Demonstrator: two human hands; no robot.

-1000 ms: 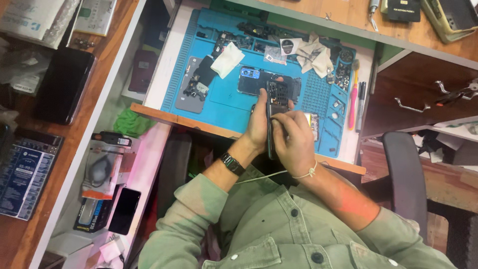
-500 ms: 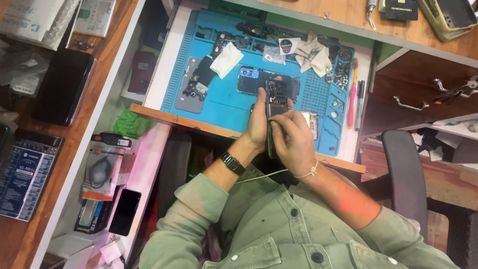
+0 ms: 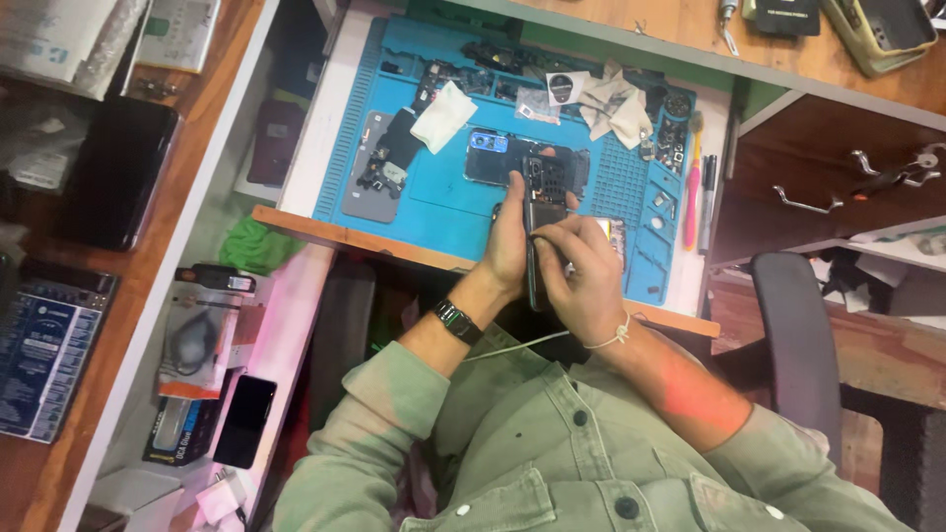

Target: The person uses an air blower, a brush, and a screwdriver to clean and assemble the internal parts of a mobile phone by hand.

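**A:** Wide view first: a white workbench (image 3: 313, 138) under the hands, and nearly all of it is covered by a big blue repair mat (image 3: 443, 202). What have you got on it?

**B:** Toward the mat's left edge, a grey phone back cover (image 3: 367, 172) with dark parts lying on it. Just beside it, nearer the far edge, a folded white cloth (image 3: 443, 115). In the middle sits an opened phone body (image 3: 512, 158), blue at one end, its insides showing.

**A:** And the hands?

**B:** Together, right at the mat's near edge. The left hand (image 3: 507, 246) and the right hand (image 3: 581, 271) are both clamped on a dark phone (image 3: 538, 256), held edge-on between them so it stands up from the bench edge. The left wraps one side, thumb up along it. The right closes over the other side, fingers curled on top.

**A:** A black wristwatch (image 3: 459, 321) on the left wrist, a white thread band (image 3: 613, 333) on the right.

**B:** Down to the small things. Crumpled white wipes (image 3: 609, 103) at the mat's far edge, a pink tool (image 3: 692, 192) lying along its right edge, a dark pen-like one touching it.

**A:** Off the bench, on the left shelf, a black phone (image 3: 244, 421) lies flat beside a packaged item (image 3: 192, 340).
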